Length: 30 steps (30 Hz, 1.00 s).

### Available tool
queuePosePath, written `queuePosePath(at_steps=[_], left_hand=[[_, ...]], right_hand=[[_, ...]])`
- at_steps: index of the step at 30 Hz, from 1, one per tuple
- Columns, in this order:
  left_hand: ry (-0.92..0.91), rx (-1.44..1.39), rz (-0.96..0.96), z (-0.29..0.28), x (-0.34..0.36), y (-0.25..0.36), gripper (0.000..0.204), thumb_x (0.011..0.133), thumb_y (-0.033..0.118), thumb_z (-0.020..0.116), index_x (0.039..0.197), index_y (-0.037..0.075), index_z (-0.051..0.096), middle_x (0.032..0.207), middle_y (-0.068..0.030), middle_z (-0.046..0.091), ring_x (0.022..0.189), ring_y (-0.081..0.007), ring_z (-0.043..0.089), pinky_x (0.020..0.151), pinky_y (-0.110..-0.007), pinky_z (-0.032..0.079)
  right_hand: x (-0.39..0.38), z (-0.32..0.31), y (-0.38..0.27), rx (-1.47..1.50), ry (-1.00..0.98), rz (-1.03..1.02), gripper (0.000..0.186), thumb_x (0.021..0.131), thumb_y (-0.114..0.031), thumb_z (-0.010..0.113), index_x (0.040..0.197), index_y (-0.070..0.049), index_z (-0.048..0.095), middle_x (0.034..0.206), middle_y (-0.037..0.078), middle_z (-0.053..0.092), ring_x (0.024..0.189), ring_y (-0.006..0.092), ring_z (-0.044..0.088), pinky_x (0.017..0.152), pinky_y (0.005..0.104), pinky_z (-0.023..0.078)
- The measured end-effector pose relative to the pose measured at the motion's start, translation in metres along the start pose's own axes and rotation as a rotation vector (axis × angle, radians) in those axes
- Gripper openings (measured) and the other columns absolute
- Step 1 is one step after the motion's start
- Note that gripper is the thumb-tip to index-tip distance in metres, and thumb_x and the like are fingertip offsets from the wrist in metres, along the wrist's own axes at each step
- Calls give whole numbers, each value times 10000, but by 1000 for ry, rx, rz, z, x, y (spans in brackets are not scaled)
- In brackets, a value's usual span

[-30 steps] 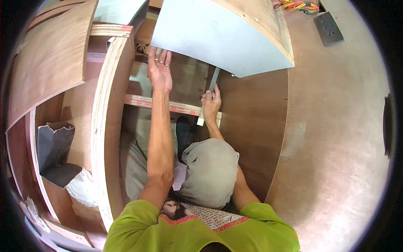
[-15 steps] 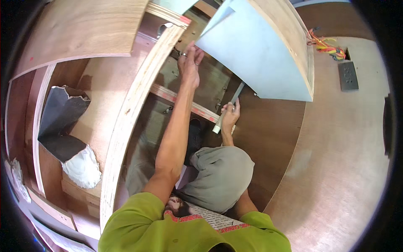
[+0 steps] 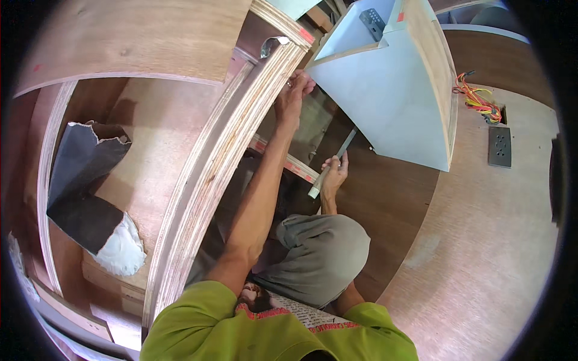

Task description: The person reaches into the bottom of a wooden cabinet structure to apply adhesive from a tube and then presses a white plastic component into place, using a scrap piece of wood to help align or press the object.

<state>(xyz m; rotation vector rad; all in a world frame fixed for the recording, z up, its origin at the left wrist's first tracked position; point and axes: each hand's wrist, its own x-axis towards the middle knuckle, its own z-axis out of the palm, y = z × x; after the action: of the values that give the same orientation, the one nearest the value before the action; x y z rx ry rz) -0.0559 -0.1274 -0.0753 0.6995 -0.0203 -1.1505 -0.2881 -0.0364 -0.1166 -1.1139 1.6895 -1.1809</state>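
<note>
My left hand [image 3: 292, 96] reaches up between the plywood frame [image 3: 226, 162] and the lower left corner of a pale blue panelled box [image 3: 385, 90]. Its fingers are curled together near that corner; whatever they grip is hidden. Lower and to the right, above my bent knee, my right hand [image 3: 335, 175] is closed around a long flat grey strip with a pale end [image 3: 347, 143]. The strip slants up towards the underside of the box. Below my left hand runs a thin wooden crosspiece [image 3: 299, 169] with red marks.
Left of the frame, an open wooden compartment holds a torn dark sheet [image 3: 87, 171] and crumpled white material [image 3: 122, 248]. A plywood board [image 3: 126, 39] overhangs it. To the right, loose coloured wires [image 3: 478, 101] and a black socket plate [image 3: 500, 147] sit on a curved wooden surface [image 3: 460, 259].
The view has shifted, showing more of the box's top. My left hand's fingers are more curled near the panel corner. My right hand still holds the strip.
</note>
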Motion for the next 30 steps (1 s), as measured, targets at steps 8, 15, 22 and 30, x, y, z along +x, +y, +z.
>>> queuePosePath(at_steps=[8,15,22,30], left_hand=[[-53,-4,-23,-4,5,3,182,914,212,587,970,39,580,898,-77,621,827,-157,631,772,-265,524],[4,-2,-19,2,-3,10,266,952,218,529,1090,-6,566,994,-116,609,892,-197,634,840,-292,527],[-24,23,63,1,-8,6,284,958,197,528,1119,-36,552,1041,-134,595,951,-207,625,865,-286,526],[-101,-38,9,0,-8,1,285,931,155,563,1127,-49,528,1030,-127,599,940,-184,625,871,-270,515]], right_hand=[[1,1,0,5,-17,-11,534,949,-135,508,1418,11,299,733,21,539,602,79,521,537,219,447],[-2,4,-5,-29,-10,-14,537,944,-147,515,1414,10,306,727,22,539,596,80,524,539,217,455],[-1,3,-4,-25,-14,-6,536,957,-132,495,1427,13,282,729,12,538,602,74,515,538,216,444],[0,4,-1,-15,-17,-22,528,956,-126,497,1424,5,291,726,14,536,601,76,516,540,221,448]])
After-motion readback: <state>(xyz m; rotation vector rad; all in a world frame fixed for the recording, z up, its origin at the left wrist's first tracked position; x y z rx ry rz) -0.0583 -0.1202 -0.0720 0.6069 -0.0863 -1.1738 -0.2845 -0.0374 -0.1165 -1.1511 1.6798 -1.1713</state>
